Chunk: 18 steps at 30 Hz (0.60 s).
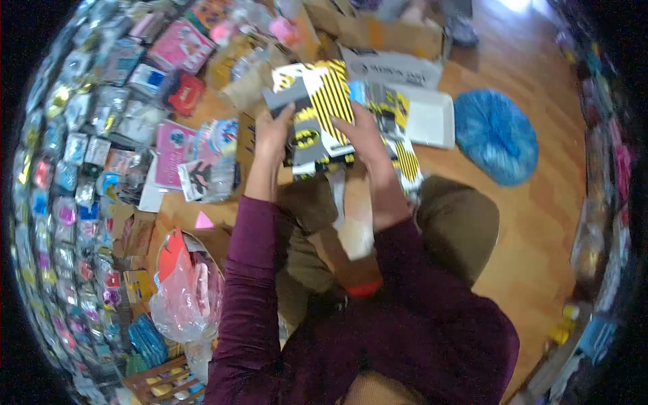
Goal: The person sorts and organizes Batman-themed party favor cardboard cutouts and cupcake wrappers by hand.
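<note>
Left hand (273,135) and right hand (364,138), upper centre of the frame: each grasps one side of a flat, layered stack of yellow, black, white and grey printed pieces (316,108), thumbs uppermost. The stack appears light and moderately stiff (card or plastic film, one cannot tell which); its smooth face would probably slip, and its layers slide or crease, under a one-sided pinch. The best hold is judged to be at opposite edges, thumbs above and fingers supporting beneath. Surroundings, largest to smallest: the orange-brown wooden floor (533,236), most exposed at right; an open brown cardboard box (398,37), top centre; a rounded, translucent blue plastic bag (496,138), upper right; a shallow white rectangular tray (430,121), left of the bag; a small pink triangular piece (204,220), centre left.
</note>
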{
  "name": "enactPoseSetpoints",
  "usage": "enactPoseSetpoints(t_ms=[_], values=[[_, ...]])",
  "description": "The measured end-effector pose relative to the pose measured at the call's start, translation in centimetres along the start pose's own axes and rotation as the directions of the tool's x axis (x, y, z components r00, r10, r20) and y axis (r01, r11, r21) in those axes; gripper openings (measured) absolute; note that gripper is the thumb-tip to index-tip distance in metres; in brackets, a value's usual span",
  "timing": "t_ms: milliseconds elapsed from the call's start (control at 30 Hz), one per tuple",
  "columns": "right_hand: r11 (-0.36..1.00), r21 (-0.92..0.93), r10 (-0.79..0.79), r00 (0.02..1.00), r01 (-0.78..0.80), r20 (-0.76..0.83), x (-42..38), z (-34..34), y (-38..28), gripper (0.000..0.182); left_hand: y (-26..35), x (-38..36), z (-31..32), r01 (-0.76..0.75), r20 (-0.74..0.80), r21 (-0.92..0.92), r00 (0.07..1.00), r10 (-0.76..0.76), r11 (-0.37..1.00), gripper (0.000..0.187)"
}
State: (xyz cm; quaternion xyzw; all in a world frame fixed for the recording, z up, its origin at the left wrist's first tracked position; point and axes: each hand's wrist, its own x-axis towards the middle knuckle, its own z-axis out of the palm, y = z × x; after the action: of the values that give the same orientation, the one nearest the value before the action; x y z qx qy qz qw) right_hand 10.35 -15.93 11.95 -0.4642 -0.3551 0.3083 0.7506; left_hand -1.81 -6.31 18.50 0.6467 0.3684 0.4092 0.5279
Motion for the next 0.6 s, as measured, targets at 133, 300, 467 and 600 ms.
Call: enactPoseSetpoints(t_ms=[133, 300, 467, 600], values=[[0.905, -0.425, -0.017, 0.993, -0.035, -0.118, -0.7, -4.2, 5.7, 0.036, -2.9, -1.4, 2.5, 0.318, 0.064, -0.179, 0.948, -0.311, 0.931, 0.023], [0.937, -0.229, 0.211, 0.950, -0.264, -0.230, -4.7, -13.5, 7.9, 0.031, -16.9, -3.9, 5.5, 0.676, 0.141, -0.159, 0.737, -0.661, 0.719, 0.030], [0.876, -0.278, 0.294, 0.893, -0.394, -0.340, -7.1, -21.0, 12.4, 0.025, -23.7, -8.7, 9.3, 0.784, 0.244, -0.051, 0.610, -0.754, 0.618, 0.037], [0.823, -0.329, 0.328, 0.861, -0.463, -0.390, -8.4, -22.4, 15.7, 0.017, -25.0, -9.2, 10.4, 0.727, 0.050, 0.072, 0.681, -0.731, 0.683, 0.051]])
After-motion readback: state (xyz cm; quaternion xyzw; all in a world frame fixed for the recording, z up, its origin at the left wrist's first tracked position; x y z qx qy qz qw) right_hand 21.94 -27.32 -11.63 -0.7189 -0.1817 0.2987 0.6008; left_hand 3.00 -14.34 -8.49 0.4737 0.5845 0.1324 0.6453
